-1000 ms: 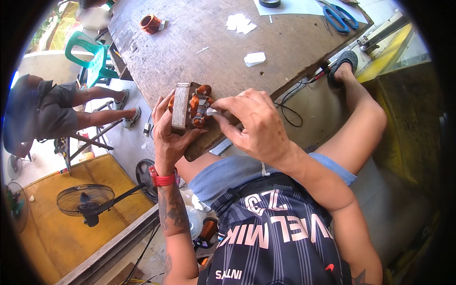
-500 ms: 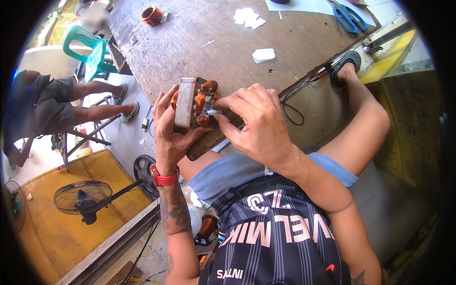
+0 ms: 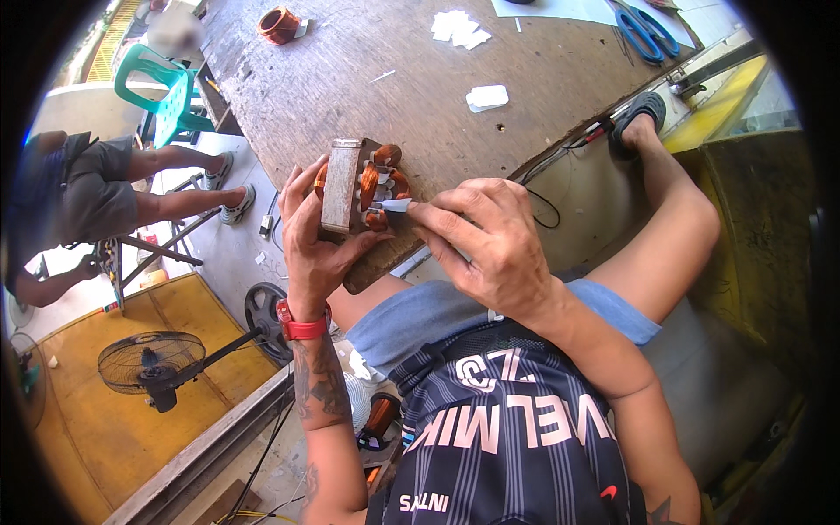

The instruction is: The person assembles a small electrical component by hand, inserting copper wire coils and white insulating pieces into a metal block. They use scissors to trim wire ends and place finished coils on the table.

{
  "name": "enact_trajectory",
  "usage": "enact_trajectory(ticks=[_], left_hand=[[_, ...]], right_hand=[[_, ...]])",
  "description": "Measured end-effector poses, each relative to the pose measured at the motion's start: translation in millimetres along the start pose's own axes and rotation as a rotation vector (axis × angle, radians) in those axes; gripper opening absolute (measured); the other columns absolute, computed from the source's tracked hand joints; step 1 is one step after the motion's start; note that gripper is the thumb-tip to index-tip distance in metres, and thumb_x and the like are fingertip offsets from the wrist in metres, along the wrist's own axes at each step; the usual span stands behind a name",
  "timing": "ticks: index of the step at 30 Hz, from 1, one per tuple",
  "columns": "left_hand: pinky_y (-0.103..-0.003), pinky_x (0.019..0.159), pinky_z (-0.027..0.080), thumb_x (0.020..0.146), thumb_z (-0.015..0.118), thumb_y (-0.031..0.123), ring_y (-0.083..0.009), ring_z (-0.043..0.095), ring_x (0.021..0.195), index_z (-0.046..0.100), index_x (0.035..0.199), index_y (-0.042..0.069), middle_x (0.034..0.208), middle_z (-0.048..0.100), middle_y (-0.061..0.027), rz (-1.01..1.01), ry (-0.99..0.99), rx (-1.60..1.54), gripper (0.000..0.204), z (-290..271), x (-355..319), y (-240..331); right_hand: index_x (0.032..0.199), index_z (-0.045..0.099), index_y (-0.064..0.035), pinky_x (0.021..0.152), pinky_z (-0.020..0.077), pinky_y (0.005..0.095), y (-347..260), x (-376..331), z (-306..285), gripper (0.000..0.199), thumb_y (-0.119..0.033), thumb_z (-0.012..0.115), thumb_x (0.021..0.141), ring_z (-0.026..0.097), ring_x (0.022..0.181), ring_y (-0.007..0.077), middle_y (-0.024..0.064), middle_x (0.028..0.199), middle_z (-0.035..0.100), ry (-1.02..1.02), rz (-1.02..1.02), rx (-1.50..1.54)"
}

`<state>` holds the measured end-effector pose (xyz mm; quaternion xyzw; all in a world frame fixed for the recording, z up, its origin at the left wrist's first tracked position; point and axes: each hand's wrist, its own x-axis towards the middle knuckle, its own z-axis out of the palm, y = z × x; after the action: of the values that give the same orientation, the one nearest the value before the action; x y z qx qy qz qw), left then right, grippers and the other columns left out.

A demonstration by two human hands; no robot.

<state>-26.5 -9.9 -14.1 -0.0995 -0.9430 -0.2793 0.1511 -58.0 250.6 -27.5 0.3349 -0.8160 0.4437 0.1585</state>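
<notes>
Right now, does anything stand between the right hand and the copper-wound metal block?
Only a white slip, between the metal block's copper coils and the right hand; nothing else visible is in the way.

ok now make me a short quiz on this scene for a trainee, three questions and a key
1. True or false: the left hand is holding the blue-handled scissors.

2. Which thing is nearest to the right hand's index fingertip?
a) the green chair
b) the white strip at the coils
c) the standing fan

3. Fill in the blank: the red wristwatch is worn on the ____ wrist.

Key
1. False: the left hand holds the metal core with copper coils.
2. b
3. left
</notes>
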Motion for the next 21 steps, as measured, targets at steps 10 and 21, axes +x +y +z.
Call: enact_trajectory(ticks=[10,21], left_hand=[[-0.057,0.124,0.032,0.061,0.100,0.037,-0.0350,0.059,0.134,0.077,0.120,0.007,0.142,0.067,-0.0152,0.033,0.025,0.031,0.071,-0.8,2.7,-0.2],[-0.053,0.124,0.036,0.066,0.100,0.033,-0.0335,0.058,0.136,0.073,0.126,0.005,0.138,0.068,-0.0153,-0.187,0.131,-0.035,0.072,12.1,-9.5,33.5]], right_hand=[[0.128,0.076,-0.0159,0.106,0.0377,0.0417,-8.3,4.6,2.0,0.040,-0.017,0.077,0.088,0.057,0.114,0.0191,-0.0021,0.117,0.066,-0.087,0.001,-0.089],[0.109,0.073,-0.0101,0.094,0.0470,0.0391,-8.4,26.9,5.2,0.021,-0.019,0.079,0.090,0.058,0.106,0.0257,0.0058,0.113,0.059,0.023,0.096,-0.164]])
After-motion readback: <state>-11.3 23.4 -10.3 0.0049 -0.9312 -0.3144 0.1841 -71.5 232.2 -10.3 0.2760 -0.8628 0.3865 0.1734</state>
